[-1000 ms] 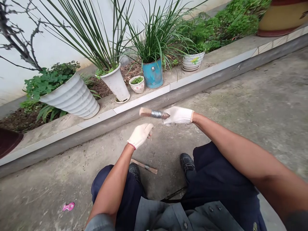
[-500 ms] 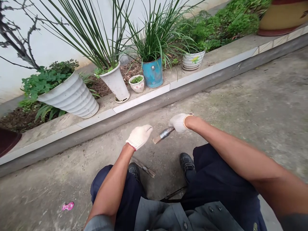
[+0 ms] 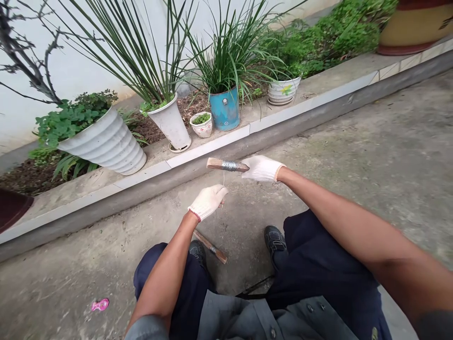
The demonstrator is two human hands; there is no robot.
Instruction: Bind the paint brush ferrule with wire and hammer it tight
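My right hand (image 3: 262, 168), in a white knit glove, grips one end of a wooden stick (image 3: 214, 163). Silvery wire (image 3: 230, 165) is wound in many turns around the stick's middle. From the winding a thin strand (image 3: 223, 177) hangs down to my left hand (image 3: 208, 202). That hand, also gloved, is below and left of the stick, its fingers pinched on the strand. A second wooden stick (image 3: 220, 256) with a wire-wound part lies on the ground by my left shoe, partly hidden behind my left forearm.
A concrete ledge edged with white tiles (image 3: 208, 148) runs across ahead. On it stand a ribbed white pot (image 3: 109, 141), a tall white pot (image 3: 173, 125), a small pot (image 3: 203, 126) and a blue bucket (image 3: 225, 108). A pink object (image 3: 100, 304) lies on the ground at left.
My right hand has raised the wire-wound stick and turned it nearly level, away from my left hand. The strand between them now shows. My left hand has shifted only slightly.
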